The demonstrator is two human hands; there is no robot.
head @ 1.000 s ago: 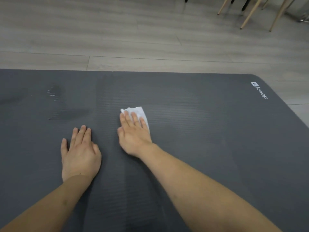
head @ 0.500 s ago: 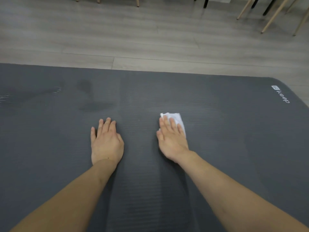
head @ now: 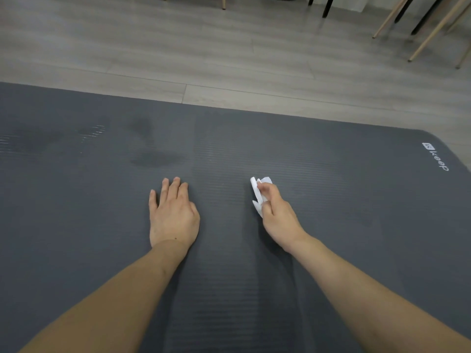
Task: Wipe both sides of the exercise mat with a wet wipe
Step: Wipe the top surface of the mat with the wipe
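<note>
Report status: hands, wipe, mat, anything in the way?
Left hand flat on mat. Right hand pinching bunched wipe, lifted at its fingertips. Damp streaks to the left. Nothing in the way.

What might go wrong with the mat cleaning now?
The wipe is bunched up in the right hand, so it may only clean a thin stripe of the mat. Damp patches lie just beyond the left hand, which presses flat and might slip if it moves onto them.
</note>
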